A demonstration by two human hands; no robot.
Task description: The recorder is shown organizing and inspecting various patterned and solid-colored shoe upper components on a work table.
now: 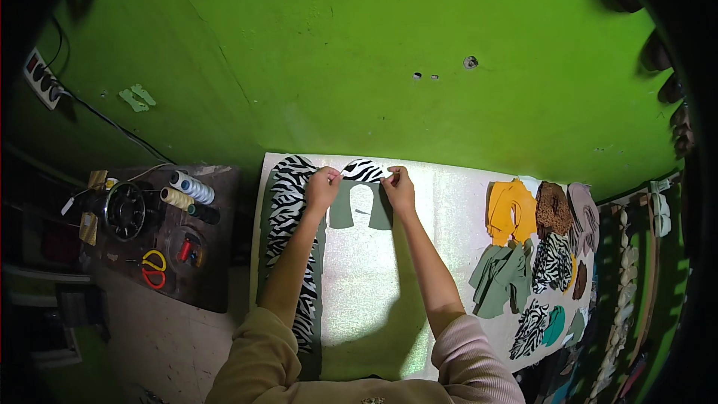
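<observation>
My left hand (324, 188) and my right hand (400, 189) are at the far part of the table, each pinching one end of a small curved zebra-print fabric piece (363, 170). Just below that piece, an olive-green U-shaped fabric piece (342, 206) lies flat with its opening toward me. Where the two pieces meet, I cannot tell how far they overlap. To the left of my left hand runs a long row of overlapping zebra-print and green pieces (286, 213). My left forearm hides some of this row.
The pale table (441, 187) stands against a green wall. On its right lie piles of yellow (511, 209), green (499, 277) and zebra-print fabric (553, 263). A dark sewing table (217, 277) at left carries a handwheel (124, 211), thread spools (192, 188) and scissors (153, 269).
</observation>
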